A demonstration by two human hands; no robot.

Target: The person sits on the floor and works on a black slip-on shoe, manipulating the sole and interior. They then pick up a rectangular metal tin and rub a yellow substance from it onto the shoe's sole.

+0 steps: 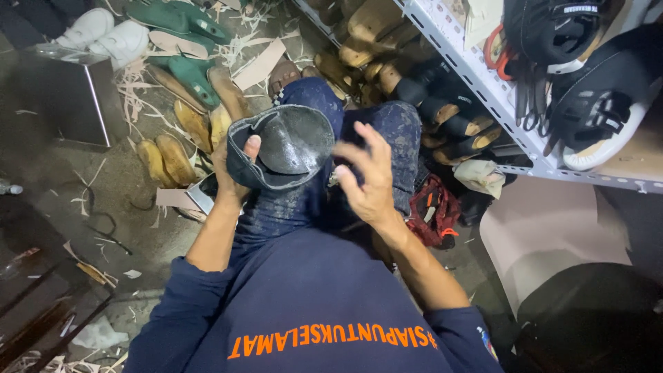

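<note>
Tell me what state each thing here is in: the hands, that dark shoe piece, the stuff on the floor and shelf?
left hand: gripping the dark shoe upper
dark shoe upper: held up, sole side showing
right hand: open, beside the upper, holding nothing
shoe lasts: lying loose on the floor
metal shelf: filled with shoes and lasts

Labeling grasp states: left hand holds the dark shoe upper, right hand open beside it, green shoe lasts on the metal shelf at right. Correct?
Not quite. The head view shows the green shoe lasts lying on the floor at upper left, not on the metal shelf. The rest stands: the left hand holds the dark shoe upper, and the right hand is open beside it.
</note>
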